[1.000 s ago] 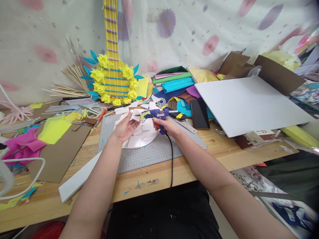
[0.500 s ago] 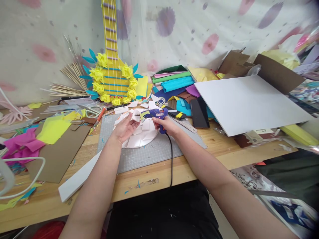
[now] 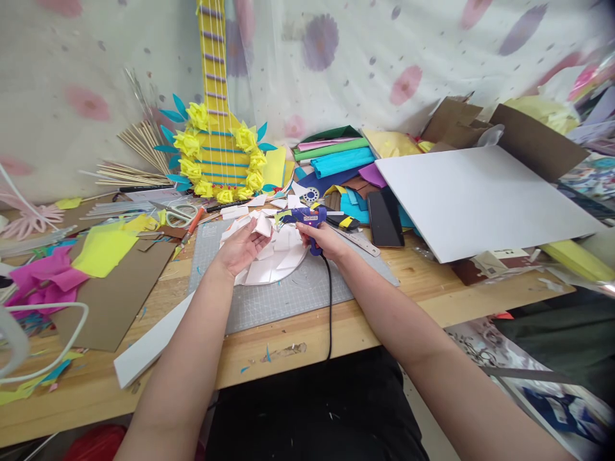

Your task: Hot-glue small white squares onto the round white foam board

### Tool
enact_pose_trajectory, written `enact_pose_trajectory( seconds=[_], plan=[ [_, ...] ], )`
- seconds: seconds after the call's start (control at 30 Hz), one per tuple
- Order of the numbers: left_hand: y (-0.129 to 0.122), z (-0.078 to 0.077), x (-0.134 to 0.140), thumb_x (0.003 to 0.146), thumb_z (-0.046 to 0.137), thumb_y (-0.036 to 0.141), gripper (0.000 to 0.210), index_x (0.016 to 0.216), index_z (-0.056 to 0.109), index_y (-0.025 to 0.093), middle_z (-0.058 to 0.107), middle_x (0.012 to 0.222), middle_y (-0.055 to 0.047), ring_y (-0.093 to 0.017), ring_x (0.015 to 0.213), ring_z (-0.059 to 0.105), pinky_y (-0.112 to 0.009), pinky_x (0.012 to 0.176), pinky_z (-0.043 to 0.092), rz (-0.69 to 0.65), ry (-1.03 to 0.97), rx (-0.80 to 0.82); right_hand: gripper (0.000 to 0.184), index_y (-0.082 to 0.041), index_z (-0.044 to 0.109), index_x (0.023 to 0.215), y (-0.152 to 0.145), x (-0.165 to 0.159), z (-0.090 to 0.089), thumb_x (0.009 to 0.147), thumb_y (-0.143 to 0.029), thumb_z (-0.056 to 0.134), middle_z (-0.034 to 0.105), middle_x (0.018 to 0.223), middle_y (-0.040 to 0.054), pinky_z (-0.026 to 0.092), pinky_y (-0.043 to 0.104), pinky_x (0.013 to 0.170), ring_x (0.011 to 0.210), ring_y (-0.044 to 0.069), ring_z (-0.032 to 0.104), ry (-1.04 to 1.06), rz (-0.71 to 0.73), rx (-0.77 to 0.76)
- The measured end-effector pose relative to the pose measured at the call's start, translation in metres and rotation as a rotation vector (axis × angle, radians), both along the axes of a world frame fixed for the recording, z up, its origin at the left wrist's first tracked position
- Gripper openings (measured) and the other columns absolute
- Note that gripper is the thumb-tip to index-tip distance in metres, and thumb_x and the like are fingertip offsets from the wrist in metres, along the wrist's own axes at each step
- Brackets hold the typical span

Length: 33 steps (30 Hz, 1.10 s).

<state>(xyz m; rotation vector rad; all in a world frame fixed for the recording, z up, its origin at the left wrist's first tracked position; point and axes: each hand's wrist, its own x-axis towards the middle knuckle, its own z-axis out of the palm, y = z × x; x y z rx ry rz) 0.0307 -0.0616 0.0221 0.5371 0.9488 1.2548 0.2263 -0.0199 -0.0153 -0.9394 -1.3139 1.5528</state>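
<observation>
White disc (image 3: 269,272) partly behind left hand (image 3: 241,248) — guitar neck (image 3: 214,67) cropped above

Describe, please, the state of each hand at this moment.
Left hand: holding a small white piece in its fingers.
Right hand: closed around the handle of the purple glue gun.

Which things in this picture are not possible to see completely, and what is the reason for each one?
All in the head view:
- Guitar: top cut off by the upper edge.
- Glue gun: grip mostly covered by the right hand; label too small to read.
- White disc: partly hidden by the left hand.
- Cord: lost from sight at the table's front edge.
</observation>
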Motion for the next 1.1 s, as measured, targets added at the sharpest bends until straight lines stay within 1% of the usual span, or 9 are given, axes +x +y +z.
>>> enact_pose_trajectory(
  seconds=[0.13, 0.3, 0.4, 0.5, 0.63, 0.8, 0.97, 1.1],
  plan=[
    [-0.0002, 0.0035, -0.0027, 0.087, 0.063, 0.028, 0.016, 0.097, 0.065, 0.015, 0.07, 0.089, -0.006, -0.014, 0.086, 0.067, -0.026, 0.085, 0.054, 0.016, -0.012, -0.014, 0.053, -0.021, 0.049, 0.054, 0.0016, 0.001, -0.003, 0.053, -0.065, 0.077, 0.047, 0.051, -0.003, 0.038, 0.028, 0.05, 0.049, 0.009, 0.042, -0.03, 0.002, 0.012],
    [0.0002, 0.0061, -0.0074, 0.088, 0.061, 0.027, 0.015, 0.096, 0.064, 0.015, 0.069, 0.089, -0.006, -0.013, 0.084, 0.067, -0.025, 0.082, 0.054, 0.03, -0.034, -0.021, 0.051, -0.022, 0.05, 0.057, 0.0037, 0.0014, -0.0082, 0.055, -0.064, 0.078, 0.047, 0.052, -0.0026, 0.038, 0.029, 0.051, 0.05, 0.01, 0.041, -0.041, 0.015, 0.024],
    [0.0006, 0.0063, -0.0082, 0.086, 0.063, 0.027, 0.014, 0.095, 0.064, 0.016, 0.069, 0.087, -0.005, -0.012, 0.082, 0.067, -0.025, 0.083, 0.053, 0.046, -0.033, -0.026, 0.05, -0.022, 0.049, 0.056, 0.0038, 0.0015, -0.0094, 0.057, -0.064, 0.077, 0.046, 0.05, -0.0025, 0.038, 0.029, 0.051, 0.05, 0.011, 0.04, -0.049, 0.051, 0.033],
    [0.001, 0.0062, -0.0078, 0.087, 0.062, 0.026, 0.013, 0.094, 0.064, 0.016, 0.069, 0.086, -0.005, -0.012, 0.08, 0.067, -0.024, 0.082, 0.053, 0.063, -0.038, -0.026, 0.052, -0.022, 0.048, 0.054, 0.0033, 0.0023, -0.0089, 0.057, -0.065, 0.077, 0.045, 0.05, -0.0024, 0.038, 0.029, 0.05, 0.049, 0.011, 0.041, -0.05, 0.094, 0.042],
    [0.0021, 0.0046, -0.0081, 0.087, 0.063, 0.027, 0.013, 0.092, 0.064, 0.016, 0.069, 0.085, -0.004, -0.011, 0.08, 0.066, -0.024, 0.085, 0.053, 0.088, -0.047, -0.01, 0.051, -0.021, 0.049, 0.054, 0.003, 0.0042, -0.0085, 0.058, -0.063, 0.078, 0.045, 0.05, -0.0029, 0.039, 0.028, 0.05, 0.05, 0.011, 0.043, -0.052, 0.142, 0.023],
    [0.0044, -0.0009, -0.0086, 0.085, 0.066, 0.027, 0.013, 0.091, 0.066, 0.016, 0.07, 0.086, -0.004, -0.011, 0.078, 0.066, -0.025, 0.086, 0.053, 0.096, -0.021, 0.029, 0.049, -0.021, 0.05, 0.056, 0.0024, 0.0046, -0.0086, 0.059, -0.061, 0.078, 0.045, 0.051, -0.0039, 0.041, 0.027, 0.05, 0.05, 0.01, 0.043, -0.049, 0.159, 0.01],
    [0.0042, -0.0027, -0.0061, 0.085, 0.066, 0.022, 0.008, 0.09, 0.067, 0.016, 0.072, 0.088, -0.004, -0.011, 0.08, 0.067, -0.024, 0.085, 0.053, 0.087, -0.002, 0.046, 0.046, -0.021, 0.052, 0.059, -0.0006, 0.003, -0.0058, 0.059, -0.059, 0.078, 0.043, 0.052, -0.0049, 0.042, 0.027, 0.052, 0.05, 0.009, 0.04, -0.017, 0.174, 0.017],
    [0.0039, -0.0034, -0.0061, 0.082, 0.069, 0.02, 0.012, 0.093, 0.067, 0.017, 0.072, 0.087, -0.003, -0.011, 0.08, 0.067, -0.025, 0.086, 0.053, 0.087, -0.004, 0.049, 0.046, -0.021, 0.051, 0.06, -0.0033, 0.0014, -0.0038, 0.059, -0.058, 0.078, 0.043, 0.054, -0.0048, 0.042, 0.027, 0.053, 0.051, 0.009, 0.039, -0.007, 0.181, 0.007]
  ],
)
